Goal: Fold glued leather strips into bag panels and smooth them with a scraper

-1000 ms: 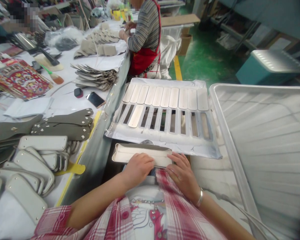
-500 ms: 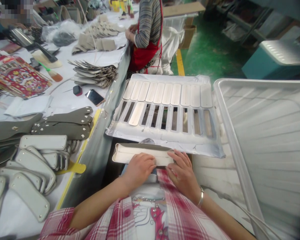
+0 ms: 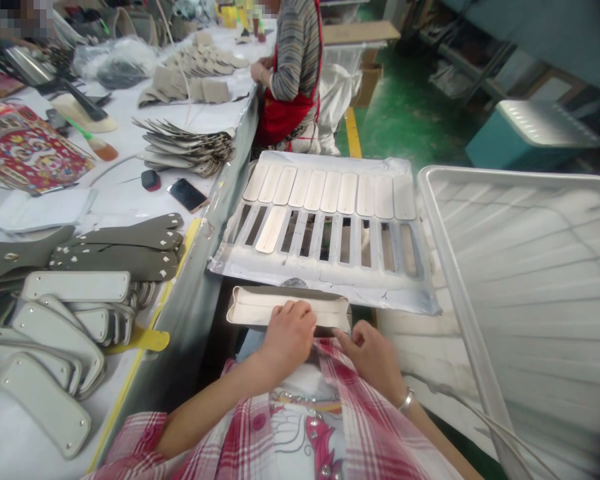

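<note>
In front of my body lies a long cream strip piece (image 3: 255,308) with raised, folded-looking edges and a grey-green outer side. My left hand (image 3: 291,333) presses on its middle, fingers bent together over the lower long edge. At the right end, my right hand (image 3: 373,360) has its thumb on the near corner and its other fingers curled in. Just beyond the piece, a slotted white rack (image 3: 300,267) carries a row of flat cream strips (image 3: 316,190), plus a single strip (image 3: 271,229) in its near row.
To the left, a table (image 3: 25,433) bears stacked pale handle-shaped pieces (image 3: 45,400), dark grey-green pieces (image 3: 115,250) and a phone (image 3: 187,195). A large translucent bin (image 3: 530,280) stands at the right. Further off, a person in a red apron (image 3: 287,117) works at the table.
My right hand has drawn back from the strip piece's top, its spread fingers now curled near the lower right corner. The left hand has shifted slightly right, with fingers more bent.
</note>
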Demonstrator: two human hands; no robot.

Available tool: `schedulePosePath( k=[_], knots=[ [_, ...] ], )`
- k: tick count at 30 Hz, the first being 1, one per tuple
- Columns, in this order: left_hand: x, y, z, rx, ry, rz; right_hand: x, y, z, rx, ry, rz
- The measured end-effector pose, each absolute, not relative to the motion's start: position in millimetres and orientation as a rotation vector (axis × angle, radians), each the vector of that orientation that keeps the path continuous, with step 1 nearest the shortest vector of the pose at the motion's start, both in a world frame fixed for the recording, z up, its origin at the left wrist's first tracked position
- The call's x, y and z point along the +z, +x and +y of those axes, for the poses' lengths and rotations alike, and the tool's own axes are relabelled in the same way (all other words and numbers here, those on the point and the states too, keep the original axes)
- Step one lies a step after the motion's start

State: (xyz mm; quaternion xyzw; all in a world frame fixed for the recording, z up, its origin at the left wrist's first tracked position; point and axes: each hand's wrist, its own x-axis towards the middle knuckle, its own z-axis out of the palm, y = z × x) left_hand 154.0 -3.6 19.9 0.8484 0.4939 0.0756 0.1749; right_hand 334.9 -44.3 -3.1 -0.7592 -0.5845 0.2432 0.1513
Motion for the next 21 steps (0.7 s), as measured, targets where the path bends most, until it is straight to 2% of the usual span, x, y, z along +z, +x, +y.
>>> schedulePosePath(
  k=[3, 6, 14, 18, 21],
  knots=[
    [19, 151, -3, 0.214, 2.410, 1.407, 5, 325, -44, 1.451, -2.093, -1.341],
    [17, 149, -2, 0.221, 2.421, 1.400, 11, 309, -41, 1.809, -1.961, -0.940],
    [16, 141, 5, 0.257, 2.320, 1.329, 1, 287, -38, 1.970, -1.689, -0.473],
    [16, 105, 5, 0.513, 2.159, 1.333, -4, 288, -41, 2.002, -1.590, -0.366],
    [16, 78, 7, 0.413, 2.222, 1.353, -8, 288, -41, 1.997, -1.580, -0.363]
  ],
)
